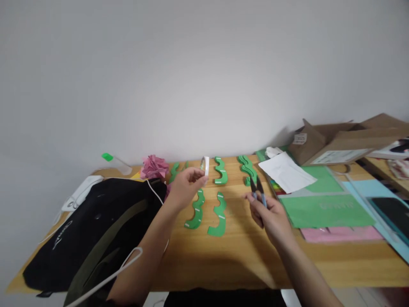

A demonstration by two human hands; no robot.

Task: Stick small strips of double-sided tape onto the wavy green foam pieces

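Between the fingertips of my left hand [188, 185] is a narrow roll of white tape [206, 166], raised above the wooden table. My right hand [267, 213] is closed around a pair of thread snips [258, 192] with dark blades and blue handles; the blades point away from me and stand apart. Around and between my hands lie wavy green paper pieces. One strip [220, 171] is at the back, another [195, 211] lies below my left hand, and a third [218, 216] sits nearer the middle. White strips cross these pieces. A layered green stack [247, 168] lies beyond the snips.
A black bag [96, 230] covers the left side, near a pink paper flower [154, 167] and a white power strip [82, 192]. To the right are a white sheet [286, 172], green paper packs [329, 211], a cardboard box [345, 140] and a dark phone [391, 215]. A white cable [108, 279] crosses my left forearm.
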